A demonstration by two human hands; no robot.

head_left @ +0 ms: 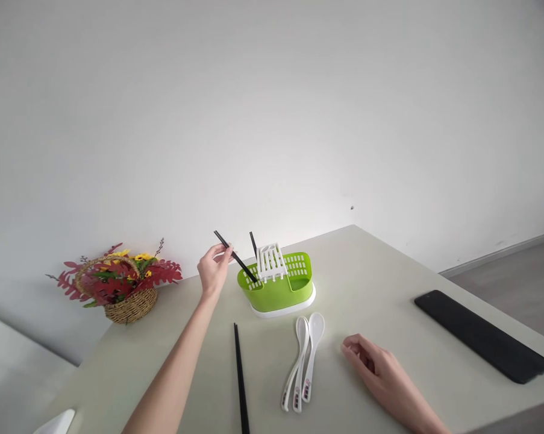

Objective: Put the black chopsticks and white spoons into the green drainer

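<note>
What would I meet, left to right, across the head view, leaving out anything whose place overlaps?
Flower basket, left hand, green openwork holder, right hand, long flat black object.

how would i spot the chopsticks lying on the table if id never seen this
On the pale table, find the bright green holder. Nearer the camera, left of the white spoons, lie the black chopsticks. These lie flat, while the other chopsticks slant up at the holder.

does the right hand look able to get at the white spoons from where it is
Likely yes: the right hand sits loosely curled just beside the white spoons, with nothing visible standing between them.
</note>
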